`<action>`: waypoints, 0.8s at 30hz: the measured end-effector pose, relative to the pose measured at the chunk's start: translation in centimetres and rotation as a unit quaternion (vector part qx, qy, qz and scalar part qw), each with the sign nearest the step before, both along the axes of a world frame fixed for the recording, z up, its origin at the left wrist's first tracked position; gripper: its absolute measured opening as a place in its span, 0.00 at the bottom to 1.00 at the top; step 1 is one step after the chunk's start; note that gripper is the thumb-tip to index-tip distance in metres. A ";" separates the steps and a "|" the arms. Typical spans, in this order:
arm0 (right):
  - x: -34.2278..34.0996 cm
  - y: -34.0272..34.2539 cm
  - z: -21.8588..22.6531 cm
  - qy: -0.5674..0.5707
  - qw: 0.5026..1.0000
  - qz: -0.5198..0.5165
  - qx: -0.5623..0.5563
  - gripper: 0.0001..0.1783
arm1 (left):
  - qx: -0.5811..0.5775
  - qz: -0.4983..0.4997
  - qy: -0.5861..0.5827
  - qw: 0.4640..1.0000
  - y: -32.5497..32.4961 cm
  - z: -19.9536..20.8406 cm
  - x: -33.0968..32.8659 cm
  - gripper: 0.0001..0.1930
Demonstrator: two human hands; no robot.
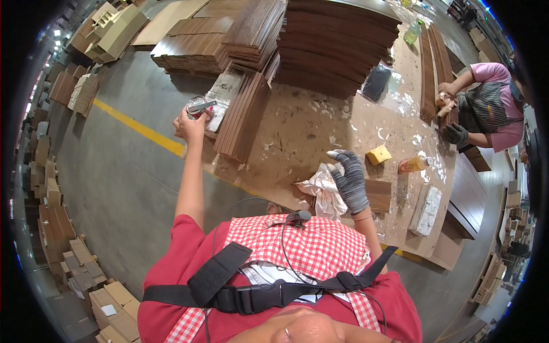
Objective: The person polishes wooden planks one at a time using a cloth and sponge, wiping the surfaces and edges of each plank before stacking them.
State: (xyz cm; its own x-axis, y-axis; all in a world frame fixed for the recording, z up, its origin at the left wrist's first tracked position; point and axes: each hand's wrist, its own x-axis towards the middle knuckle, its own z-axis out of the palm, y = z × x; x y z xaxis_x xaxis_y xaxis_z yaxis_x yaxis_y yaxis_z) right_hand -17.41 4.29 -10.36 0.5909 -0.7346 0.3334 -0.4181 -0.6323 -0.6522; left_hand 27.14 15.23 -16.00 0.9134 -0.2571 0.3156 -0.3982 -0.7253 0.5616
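My left hand, bare, reaches far out to the left and is closed on a small round can. A flat metal scraper lies across the can's top. My right hand, in a grey striped glove, is over the near part of the worktable, closed around part of a crumpled white cloth. The upper fingers of that hand reach out past the cloth. Beneath and beside the hand lies a brown wooden board, partly covered. A yellow sponge block sits just right of the glove.
Stacked brown boards rise at the back of the stained worktable, with a lower stack at left. A bottle and a white-smeared block stand at right. Across the table, a co-worker's gloved hand rests by long boards.
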 end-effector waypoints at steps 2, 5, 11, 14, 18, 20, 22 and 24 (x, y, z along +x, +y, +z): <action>0.8 0.3 0.2 -0.010 1.000 0.005 0.016 0.17 | -0.025 -0.003 -0.022 0.999 0.2 -0.2 0.4 0.39; 1.1 0.8 0.5 -0.034 0.997 0.029 0.064 0.16 | -0.057 -0.023 -0.048 0.997 -0.7 0.8 0.6 0.37; 0.9 0.6 0.1 -0.040 0.993 0.040 0.101 0.16 | -0.041 -0.082 -0.010 0.996 -5.1 1.6 2.0 0.39; 0.9 0.3 0.3 -0.042 0.993 0.036 0.104 0.16 | -0.033 -0.096 0.038 0.994 -5.6 0.4 3.0 0.39; 0.3 -0.1 0.3 -0.058 0.994 0.021 0.094 0.16 | -0.012 -0.091 0.038 0.995 -3.3 -0.1 2.2 0.42; 1.1 -0.5 1.3 -0.059 0.995 0.031 0.072 0.16 | 0.023 -0.069 0.026 0.997 -0.4 -1.7 2.5 0.41; 2.1 -0.4 2.7 -0.066 0.995 0.066 0.032 0.17 | 0.063 -0.053 0.023 0.996 1.8 -3.1 1.6 0.40; 5.9 -1.9 4.8 -0.086 0.988 0.129 -0.021 0.18 | 0.024 -0.057 0.050 0.997 2.4 -3.4 1.0 0.34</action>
